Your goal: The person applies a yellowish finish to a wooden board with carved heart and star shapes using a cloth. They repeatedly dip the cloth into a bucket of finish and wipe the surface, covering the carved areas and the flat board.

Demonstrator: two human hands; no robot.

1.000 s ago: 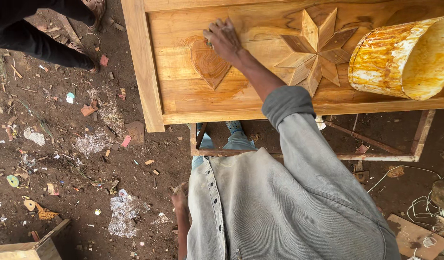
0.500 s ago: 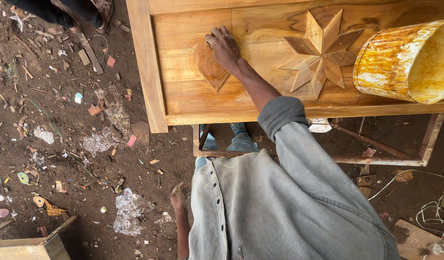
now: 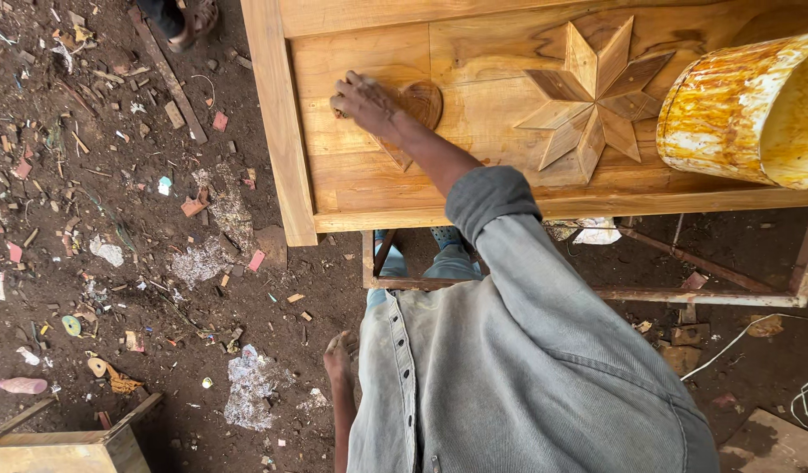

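Observation:
A light wooden door panel (image 3: 351, 188) lies flat across a stand. My right hand (image 3: 366, 102) presses on it just left of a carved heart-shaped relief (image 3: 423, 101), fingers curled over a small brown pad whose edge peeks out at the left. My grey denim sleeve (image 3: 509, 236) runs back from that hand. A carved eight-point star (image 3: 592, 96) sits further right on the panel. My left hand (image 3: 341, 359) hangs at my side above the dirt floor, fingers loose and holding nothing.
A yellow, rust-stained bucket (image 3: 737, 109) lies on the panel's right end. A metal frame stand (image 3: 614, 293) is under the panel. Wood scraps and paper litter the dirt floor (image 3: 141, 263). Another person's sandalled foot (image 3: 192, 19) is at top left. A wooden box corner (image 3: 71, 447) is at bottom left.
My right hand has slid left across the carved heart relief to its left side. The view has shifted slightly. My left hand stays hanging.

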